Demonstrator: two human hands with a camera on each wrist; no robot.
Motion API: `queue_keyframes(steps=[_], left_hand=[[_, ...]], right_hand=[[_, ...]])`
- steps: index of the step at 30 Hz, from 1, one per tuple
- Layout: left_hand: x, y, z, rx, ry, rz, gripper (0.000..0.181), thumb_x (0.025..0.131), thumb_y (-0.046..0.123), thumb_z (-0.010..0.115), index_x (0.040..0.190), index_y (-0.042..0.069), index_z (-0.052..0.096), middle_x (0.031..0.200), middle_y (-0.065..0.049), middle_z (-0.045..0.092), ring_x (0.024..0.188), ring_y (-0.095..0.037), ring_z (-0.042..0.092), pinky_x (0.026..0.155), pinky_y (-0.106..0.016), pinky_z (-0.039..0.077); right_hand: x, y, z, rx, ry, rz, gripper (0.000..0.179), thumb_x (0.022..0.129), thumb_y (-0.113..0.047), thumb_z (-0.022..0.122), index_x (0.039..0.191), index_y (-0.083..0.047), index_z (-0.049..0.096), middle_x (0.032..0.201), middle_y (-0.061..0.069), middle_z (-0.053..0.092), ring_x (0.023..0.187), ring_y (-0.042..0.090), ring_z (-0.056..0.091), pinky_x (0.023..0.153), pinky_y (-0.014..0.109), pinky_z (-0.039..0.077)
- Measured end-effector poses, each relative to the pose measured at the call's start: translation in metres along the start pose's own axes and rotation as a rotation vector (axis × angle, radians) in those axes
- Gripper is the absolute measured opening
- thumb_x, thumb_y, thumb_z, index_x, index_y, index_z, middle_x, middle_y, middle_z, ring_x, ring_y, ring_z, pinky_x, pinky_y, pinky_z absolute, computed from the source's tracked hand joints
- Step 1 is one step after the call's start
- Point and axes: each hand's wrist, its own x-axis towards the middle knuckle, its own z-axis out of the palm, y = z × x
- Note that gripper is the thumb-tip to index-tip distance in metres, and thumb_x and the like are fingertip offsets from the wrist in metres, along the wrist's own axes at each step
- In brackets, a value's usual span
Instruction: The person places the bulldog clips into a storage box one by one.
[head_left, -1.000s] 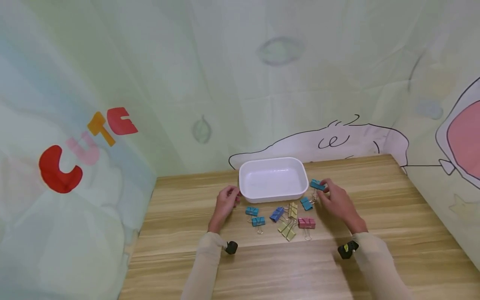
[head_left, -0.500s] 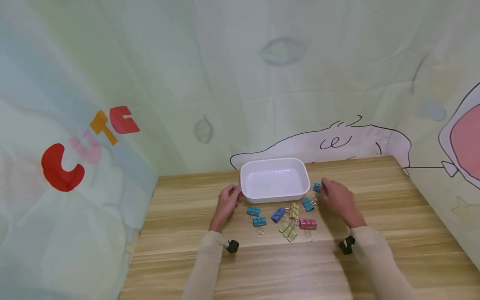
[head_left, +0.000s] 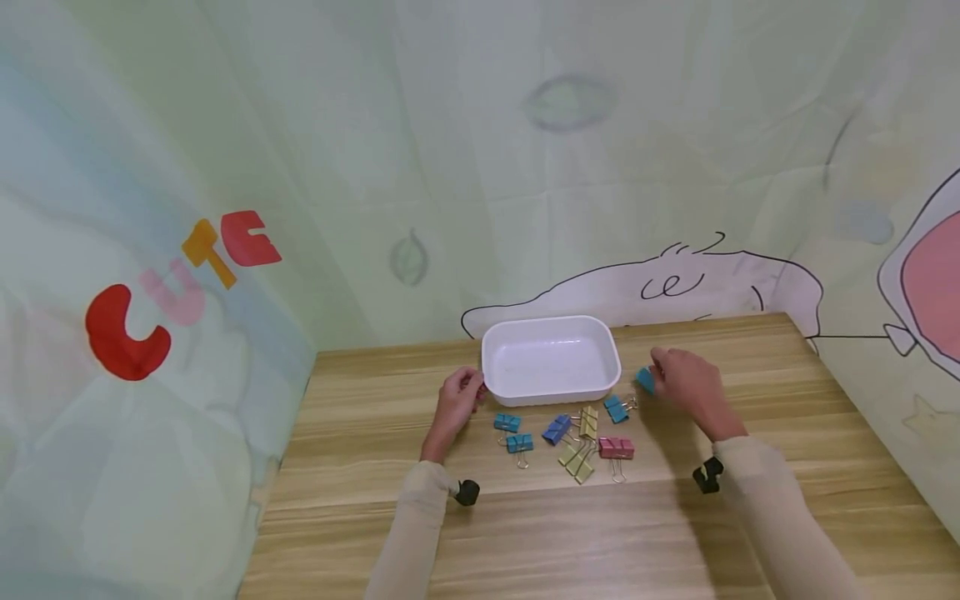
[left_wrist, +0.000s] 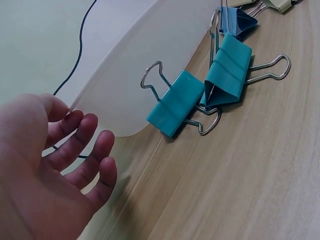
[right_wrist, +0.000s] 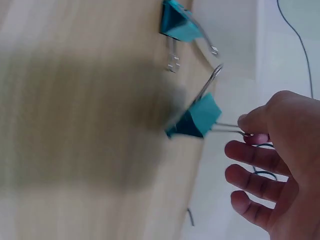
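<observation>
Right of the white tray (head_left: pixel 551 398), my right hand (head_left: pixel 693 385) pinches a teal binder clip (right_wrist: pixel 197 117) by one wire handle between thumb and index finger. The clip's other handle sticks out freely in the right wrist view. At the tray's left end, my left hand (head_left: pixel 452 408) holds the rim between thumb and forefinger, its remaining fingers loosely bent. Two teal binder clips (left_wrist: pixel 175 105) lie beside the tray near that hand. Another teal binder clip (head_left: pixel 617 408) lies at the tray's front right corner, close to my right hand.
In front of the tray lie a blue binder clip (head_left: pixel 557 429), two yellow ones (head_left: pixel 588 422) and a pink one (head_left: pixel 616 447). All rest on a wooden table (head_left: pixel 570 542). A printed curtain (head_left: pixel 465 167) hangs behind the table and along its sides.
My right hand has pulled the teal binder clip a little rightward, away from the tray, and the clip has turned. My left hand stays at the tray's rim.
</observation>
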Motion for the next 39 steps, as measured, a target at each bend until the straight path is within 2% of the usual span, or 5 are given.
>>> queue_keyframes(steps=[8,18,29,39], left_hand=[[0.001,-0.001,0.002,0.007,0.005,-0.01,0.026,0.11,0.023,0.052,0.111,0.0,0.064,0.099,-0.014,0.065,0.089,-0.028,0.064,0.065,-0.029,0.053],[0.0,-0.004,0.0,0.011,-0.002,-0.003,0.025,0.11,0.022,0.051,0.108,0.0,0.064,0.098,-0.015,0.066,0.09,-0.03,0.066,0.065,-0.03,0.053],[-0.001,-0.003,0.0,0.014,-0.01,0.014,0.028,0.111,0.024,0.049,0.108,0.0,0.064,0.098,-0.014,0.066,0.089,-0.029,0.064,0.065,-0.03,0.052],[-0.002,-0.002,0.003,0.016,-0.021,0.005,0.029,0.112,0.024,0.048,0.11,0.0,0.064,0.1,-0.014,0.066,0.089,-0.026,0.064,0.066,-0.029,0.053]], right_hand=[[0.01,-0.006,-0.03,0.017,0.017,-0.023,0.03,0.099,-0.014,0.061,0.072,-0.015,0.047,0.063,0.001,0.045,0.058,0.02,0.044,0.047,0.032,0.033],[0.031,-0.037,-0.062,-0.004,0.024,-0.115,0.023,0.097,-0.011,0.062,0.077,-0.012,0.051,0.064,0.002,0.046,0.057,0.019,0.043,0.049,0.031,0.03],[0.057,-0.08,-0.086,-0.066,0.017,-0.191,0.013,0.097,-0.013,0.066,0.086,-0.009,0.062,0.069,0.003,0.057,0.062,0.021,0.052,0.05,0.033,0.045],[0.07,-0.112,-0.098,-0.075,-0.004,-0.226,0.014,0.1,-0.016,0.066,0.088,-0.009,0.062,0.07,0.002,0.058,0.062,0.02,0.053,0.049,0.032,0.044]])
